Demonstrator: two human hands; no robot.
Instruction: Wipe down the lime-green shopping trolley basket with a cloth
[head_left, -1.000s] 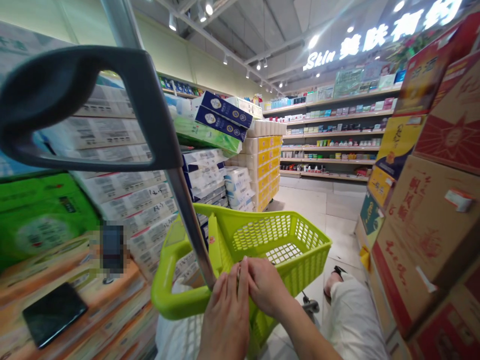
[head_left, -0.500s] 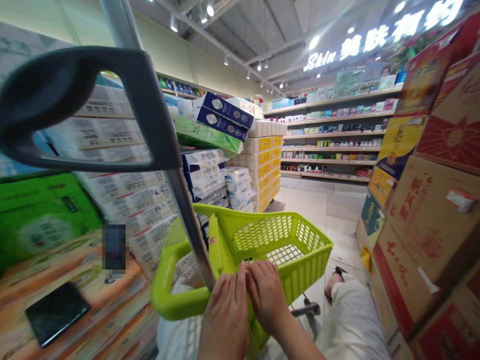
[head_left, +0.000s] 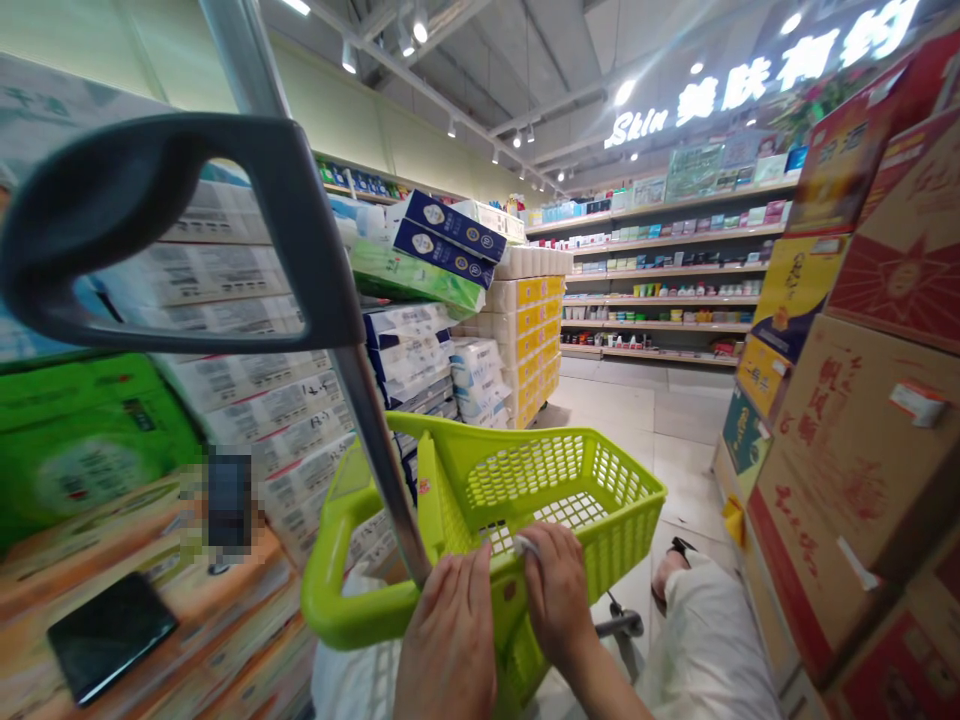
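A lime-green plastic shopping basket (head_left: 600, 500) on wheels stands in front of me, with a metal pull rod (head_left: 375, 440) and a dark grey handle (head_left: 150, 230) rising towards the camera. My left hand (head_left: 448, 640) lies on the basket's near rim beside the rod, fingers together and pressed flat. My right hand (head_left: 556, 590) is curled over the same rim just to the right, pinching a small white piece (head_left: 525, 545) that I cannot make out.
Stacks of packaged tissue (head_left: 255, 390) and boxes line the left, with a black phone (head_left: 109, 635) lying on an orange box. Cardboard cartons (head_left: 847, 440) are piled at the right. A tiled aisle (head_left: 660, 420) leads to far shelves. My knee in light trousers (head_left: 705, 640) shows below.
My right hand has slid a little to the right along the rim and now pinches a small white piece. The left hand has barely moved.
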